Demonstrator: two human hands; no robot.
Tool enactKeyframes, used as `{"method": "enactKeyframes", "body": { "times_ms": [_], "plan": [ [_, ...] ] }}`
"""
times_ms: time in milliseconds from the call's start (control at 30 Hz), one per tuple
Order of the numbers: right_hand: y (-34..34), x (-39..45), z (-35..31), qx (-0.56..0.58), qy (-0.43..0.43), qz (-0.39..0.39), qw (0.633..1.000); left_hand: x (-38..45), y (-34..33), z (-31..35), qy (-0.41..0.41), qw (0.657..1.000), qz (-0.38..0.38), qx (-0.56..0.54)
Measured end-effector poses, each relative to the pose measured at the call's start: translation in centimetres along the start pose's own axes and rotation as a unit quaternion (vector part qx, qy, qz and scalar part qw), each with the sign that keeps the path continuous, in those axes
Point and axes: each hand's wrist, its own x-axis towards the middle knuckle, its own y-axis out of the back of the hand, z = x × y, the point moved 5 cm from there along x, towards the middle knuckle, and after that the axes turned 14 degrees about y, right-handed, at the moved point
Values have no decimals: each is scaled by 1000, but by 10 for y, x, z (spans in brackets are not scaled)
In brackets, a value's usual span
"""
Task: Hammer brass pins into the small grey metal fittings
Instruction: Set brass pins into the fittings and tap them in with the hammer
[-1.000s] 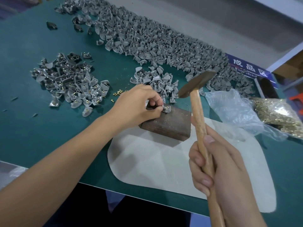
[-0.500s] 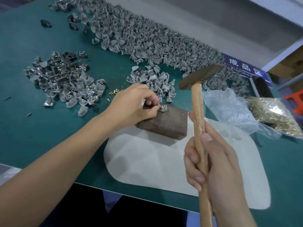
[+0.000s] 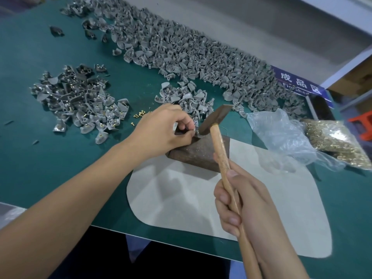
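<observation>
My left hand [image 3: 161, 131] pinches a small grey fitting [image 3: 194, 132] on top of a rusty brown metal block [image 3: 199, 154]. My right hand [image 3: 241, 204] grips the wooden handle of a hammer [image 3: 218, 141]. The hammer's dark head [image 3: 214, 119] is down on the fitting, right beside my left fingertips, and hides most of it. A few loose brass pins [image 3: 138, 115] lie on the green mat left of my left hand.
A pile of fittings with brass pins [image 3: 80, 101] lies at the left. A small heap of bare fittings [image 3: 185, 97] sits behind the block, and a long heap [image 3: 191, 51] runs along the back. A plastic bag of brass pins [image 3: 338, 143] lies right. A pale sheet [image 3: 221, 208] lies under the block.
The hammer head has swung down from its raised position onto the fitting on the block. My left hand has kept its pinch on the fitting.
</observation>
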Motion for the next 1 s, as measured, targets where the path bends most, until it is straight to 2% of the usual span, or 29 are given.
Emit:
{"method": "enactKeyframes", "body": {
  "times_ms": [233,467,567,733,900,1000],
  "plan": [
    [-3,-6,-15,7,105,3,994,0,1,0,10,1000,10,5],
    [-2,2,3,15,6,0,1000,0,0,-1,5,1000,3,-1],
    [2,2,-5,11,22,12,1000,1,0,-1,4,1000,4,-3],
    [3,-4,-17,0,114,11,993,0,-1,-1,8,1000,7,2],
    [-3,-4,6,-21,36,-2,999,1,0,-1,4,1000,-1,-2],
    [-3,-4,4,-27,39,0,999,1,0,-1,4,1000,1,1]
  ]
}}
